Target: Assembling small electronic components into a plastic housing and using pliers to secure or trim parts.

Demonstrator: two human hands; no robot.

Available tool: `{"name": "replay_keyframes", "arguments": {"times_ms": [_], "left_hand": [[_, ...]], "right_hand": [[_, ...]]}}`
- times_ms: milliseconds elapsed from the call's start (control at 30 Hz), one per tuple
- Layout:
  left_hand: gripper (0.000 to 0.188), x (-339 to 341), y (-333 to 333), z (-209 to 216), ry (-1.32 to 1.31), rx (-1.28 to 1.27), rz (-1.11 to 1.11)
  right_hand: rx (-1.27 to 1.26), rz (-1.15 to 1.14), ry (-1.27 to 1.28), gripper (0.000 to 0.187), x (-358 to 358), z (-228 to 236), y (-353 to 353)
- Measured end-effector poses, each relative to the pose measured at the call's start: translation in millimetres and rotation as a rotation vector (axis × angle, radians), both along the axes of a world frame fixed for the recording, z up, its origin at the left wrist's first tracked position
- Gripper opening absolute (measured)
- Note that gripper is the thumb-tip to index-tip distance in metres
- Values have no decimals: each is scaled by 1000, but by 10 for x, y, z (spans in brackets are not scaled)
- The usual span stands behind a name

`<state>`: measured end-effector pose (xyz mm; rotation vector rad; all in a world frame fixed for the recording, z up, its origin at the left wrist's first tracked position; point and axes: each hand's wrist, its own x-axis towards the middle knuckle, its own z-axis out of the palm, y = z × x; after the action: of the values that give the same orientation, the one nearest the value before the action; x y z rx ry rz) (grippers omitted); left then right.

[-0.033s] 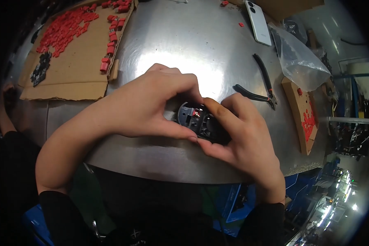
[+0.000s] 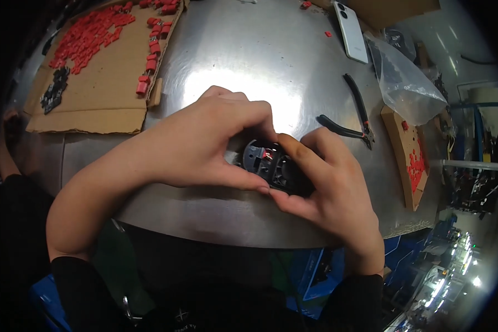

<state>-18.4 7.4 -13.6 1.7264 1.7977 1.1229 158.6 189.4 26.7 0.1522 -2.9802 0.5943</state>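
Note:
Over the near part of the metal table I hold a dark plastic housing point(image 2: 258, 159) with an open, ribbed inside. A small red piece point(image 2: 268, 154) sits within it. My left hand point(image 2: 227, 138) grips the left side, thumb along the near edge and fingers curled over the far edge. On the right side, my right hand point(image 2: 329, 171) grips it, with the thumb near the left thumb tip and the index finger across the far side. The housing's right part is dark and partly covered by my right fingers.
On the left lies a cardboard tray point(image 2: 94, 120) with red plastic parts point(image 2: 88, 41) and black parts point(image 2: 55, 91). Black-handled cutting pliers point(image 2: 357, 108), a white phone point(image 2: 351, 33), a clear plastic bag point(image 2: 406, 88) and a smaller cardboard box point(image 2: 395, 133) with red pieces are on the right.

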Motion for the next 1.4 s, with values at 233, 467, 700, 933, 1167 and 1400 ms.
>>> {"name": "replay_keyframes", "arguments": {"times_ms": [233,467,700,933,1167,1400], "left_hand": [[49,6,31,-47,9,84,-15],[50,49,12,-153,67,64,10],[54,81,21,-142,58,62,-19],[54,75,-85,-45,-23,-56,-27],[78,56,-34,-56,36,-111,-93],[65,9,-140,-86,-20,-48,-153]], "right_hand": [[33,-46,-76,67,-8,115,-61],[111,-30,-163,67,-74,214,-150],[230,178,-222,39,-549,889,-231],[141,230,81,23,-2310,485,-1108],[151,205,233,16,-3003,-239,-1351],[249,279,51,15,-2524,-186,-1676]]}}
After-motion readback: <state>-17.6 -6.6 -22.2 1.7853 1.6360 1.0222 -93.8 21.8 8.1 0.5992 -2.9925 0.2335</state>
